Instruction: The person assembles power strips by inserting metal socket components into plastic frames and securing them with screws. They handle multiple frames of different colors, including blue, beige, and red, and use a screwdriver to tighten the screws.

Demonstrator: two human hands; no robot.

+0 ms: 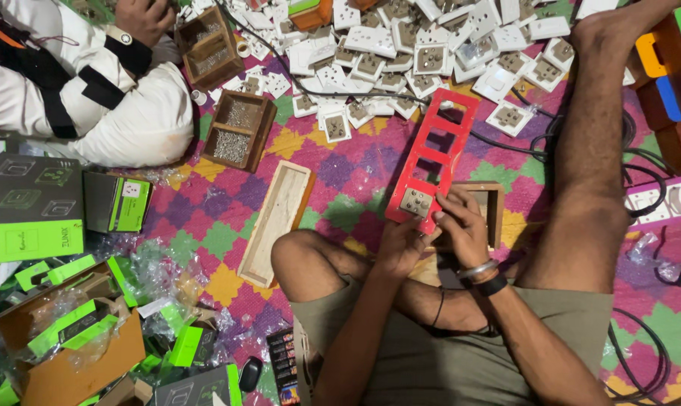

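Two hands meet near the middle of the picture, over the person's bent knee. They hold a long red frame [433, 156] with square holes in a row. It leans up and away toward the pile of white sockets [400, 45] at the top. The frame looks light and stiff, like hard plastic, so it may snap if bent. Its long side bars look like the best place to grab it. A small grey socket [415, 202] sits in the lowest hole. The left hand [400, 242] is curled under the bottom end of the frame, fingers half closed. The right hand [461, 225] is bent over the same end, fingertips pinching the edge beside the socket. A wooden box [495, 210] sits just behind, on the bright floor mat [340, 177]
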